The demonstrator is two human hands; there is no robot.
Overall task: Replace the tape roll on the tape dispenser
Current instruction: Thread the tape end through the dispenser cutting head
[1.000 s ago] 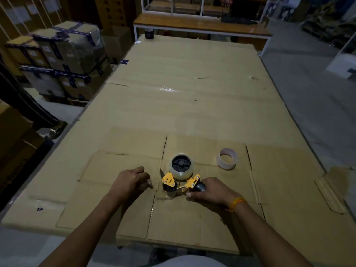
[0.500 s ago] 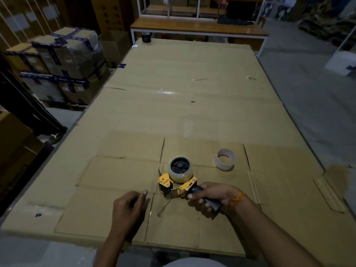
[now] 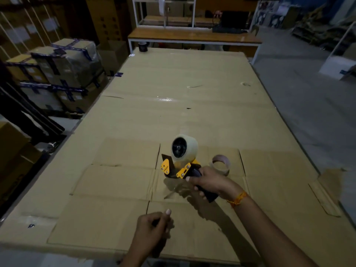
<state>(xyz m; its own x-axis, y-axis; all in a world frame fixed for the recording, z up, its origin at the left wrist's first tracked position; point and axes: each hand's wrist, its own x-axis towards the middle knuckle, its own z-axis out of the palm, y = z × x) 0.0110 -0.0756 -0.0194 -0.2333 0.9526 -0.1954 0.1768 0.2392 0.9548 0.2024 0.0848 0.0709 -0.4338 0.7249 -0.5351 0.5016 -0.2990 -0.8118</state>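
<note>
- Head view: the right hand (image 3: 209,179) grips the tape dispenser (image 3: 178,166) by its handle, lifted over the tabletop (image 3: 173,105); a tape roll (image 3: 185,148) sits on it
- The left hand (image 3: 154,226) is curled, holding nothing I can see
- The used-up roll (image 3: 221,166) lies beside; the loose tape end could stick to the cardboard (image 3: 107,182)

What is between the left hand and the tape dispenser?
In the head view, only bare flattened cardboard and the dispenser's shadow lie between the left hand and the tape dispenser, which the right hand holds by its handle.
</note>
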